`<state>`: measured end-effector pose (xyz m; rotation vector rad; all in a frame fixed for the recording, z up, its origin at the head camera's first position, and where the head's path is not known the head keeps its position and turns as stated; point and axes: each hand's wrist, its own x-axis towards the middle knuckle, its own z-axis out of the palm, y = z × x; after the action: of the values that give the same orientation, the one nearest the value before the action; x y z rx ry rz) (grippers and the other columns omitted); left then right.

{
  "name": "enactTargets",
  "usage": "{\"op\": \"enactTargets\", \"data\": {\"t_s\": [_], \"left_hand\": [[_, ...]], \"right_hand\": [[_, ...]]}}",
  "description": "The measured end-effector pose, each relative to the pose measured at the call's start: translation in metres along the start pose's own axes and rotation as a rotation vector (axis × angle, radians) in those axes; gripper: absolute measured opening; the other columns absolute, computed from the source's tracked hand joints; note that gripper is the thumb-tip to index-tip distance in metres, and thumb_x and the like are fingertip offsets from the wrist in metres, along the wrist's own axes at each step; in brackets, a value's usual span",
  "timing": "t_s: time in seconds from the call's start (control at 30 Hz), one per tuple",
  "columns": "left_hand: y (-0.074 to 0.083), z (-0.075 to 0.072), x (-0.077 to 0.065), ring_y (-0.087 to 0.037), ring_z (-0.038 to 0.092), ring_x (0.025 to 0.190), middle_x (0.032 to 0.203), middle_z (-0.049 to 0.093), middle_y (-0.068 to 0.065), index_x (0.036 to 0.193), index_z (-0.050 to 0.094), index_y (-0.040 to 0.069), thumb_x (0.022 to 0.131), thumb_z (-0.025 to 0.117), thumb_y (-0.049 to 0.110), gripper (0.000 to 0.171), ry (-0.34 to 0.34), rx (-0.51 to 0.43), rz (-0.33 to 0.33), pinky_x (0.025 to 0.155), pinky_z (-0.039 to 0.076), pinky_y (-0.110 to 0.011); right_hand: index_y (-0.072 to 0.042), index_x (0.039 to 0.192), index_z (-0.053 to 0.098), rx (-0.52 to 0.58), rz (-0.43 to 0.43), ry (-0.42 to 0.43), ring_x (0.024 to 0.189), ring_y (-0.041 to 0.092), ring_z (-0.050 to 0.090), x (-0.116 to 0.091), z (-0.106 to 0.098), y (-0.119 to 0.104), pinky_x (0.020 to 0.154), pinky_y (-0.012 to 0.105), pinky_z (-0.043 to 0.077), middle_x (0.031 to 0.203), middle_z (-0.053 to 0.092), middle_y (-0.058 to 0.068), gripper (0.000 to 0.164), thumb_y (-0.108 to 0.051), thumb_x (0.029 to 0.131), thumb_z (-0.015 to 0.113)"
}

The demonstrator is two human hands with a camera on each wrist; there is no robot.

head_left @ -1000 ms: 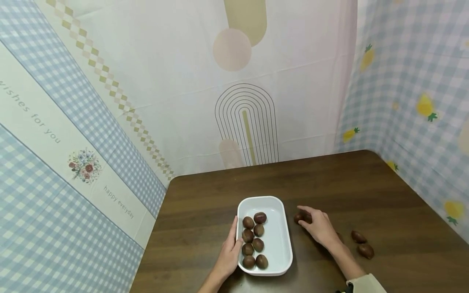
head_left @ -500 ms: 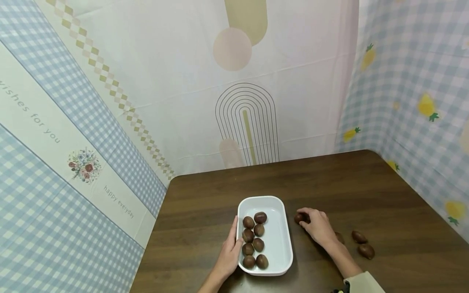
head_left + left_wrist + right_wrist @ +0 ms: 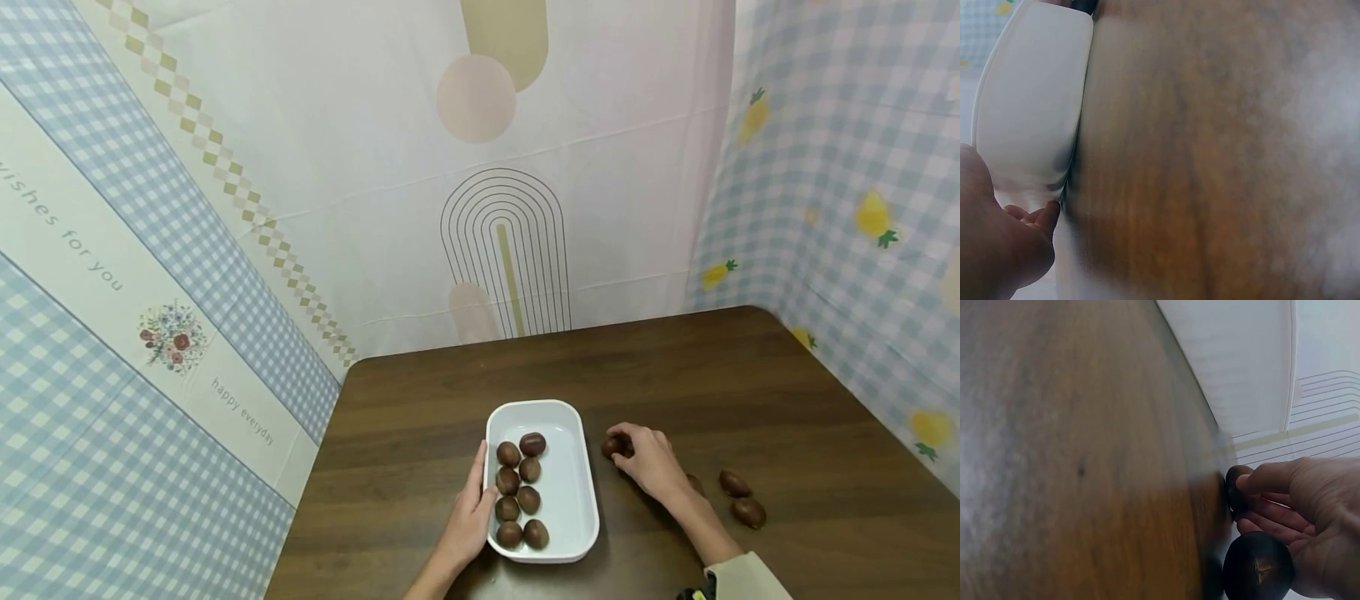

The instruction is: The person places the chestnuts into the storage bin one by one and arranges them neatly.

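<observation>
A white rectangular baking dish (image 3: 588, 500) stands on the table, several brown chestnuts (image 3: 528, 500) lying in its left part in two rough columns. My left hand (image 3: 467, 521) holds the dish by its left wall, thumb at the rim and fingers along the outside. To the right of the dish, my right hand (image 3: 651, 462) pinches a chestnut (image 3: 611, 448) low at the tabletop. In the right wrist view the thumb presses on that chestnut (image 3: 1233, 487), and another chestnut (image 3: 1259, 567) with a star-shaped mark is nearer the camera.
Two chestnuts (image 3: 748, 512) lie right of my right forearm. One more chestnut (image 3: 696, 485) is partly hidden by the wrist. The brown wooden table (image 3: 420, 417) meets patterned cloth hangings (image 3: 630, 208) at the back and sides.
My right thumb and fingers have closed in on the chestnut beside the dish. The left hand and the dish have stayed put.
</observation>
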<state>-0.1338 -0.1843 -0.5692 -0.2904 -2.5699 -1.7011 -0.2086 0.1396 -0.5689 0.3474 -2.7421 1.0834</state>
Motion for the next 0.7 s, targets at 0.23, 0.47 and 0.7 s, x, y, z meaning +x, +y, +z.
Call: {"op": "enactTargets", "data": {"t_s": [0.23,0.47,0.7], "left_hand": [[0.0010,-0.0005,-0.0005,-0.030,0.041,0.150,0.169,0.037,-0.010,0.171,0.024,0.026,0.108,0.052,0.006,0.071,-0.004,0.001,-0.005,0.122,0.030,-0.043],[0.0012,-0.0011,-0.0007,-0.030,0.041,0.150,0.168,0.039,-0.011,0.171,0.024,0.023,0.109,0.051,0.007,0.070,0.000,0.018,-0.010,0.122,0.031,-0.045],[0.0002,-0.0007,-0.0010,-0.030,0.038,0.151,0.170,0.035,-0.010,0.171,0.023,0.023,0.108,0.051,0.006,0.071,-0.008,0.001,0.002,0.122,0.028,-0.037]], "right_hand": [[0.001,0.116,0.075,0.000,-0.030,-0.017,0.098,0.036,0.070,0.0007,-0.0001,0.0014,0.084,0.052,0.058,0.112,0.074,0.020,0.036,0.006,0.081,0.084],[0.001,0.118,0.076,0.007,-0.067,-0.031,0.104,0.039,0.071,0.0019,-0.0010,0.0044,0.086,0.054,0.058,0.115,0.075,0.022,0.037,0.005,0.082,0.086],[-0.001,0.117,0.077,0.060,-0.058,-0.055,0.101,0.034,0.072,0.0016,-0.0038,0.0094,0.084,0.050,0.059,0.113,0.075,0.018,0.035,0.005,0.083,0.085]]}}
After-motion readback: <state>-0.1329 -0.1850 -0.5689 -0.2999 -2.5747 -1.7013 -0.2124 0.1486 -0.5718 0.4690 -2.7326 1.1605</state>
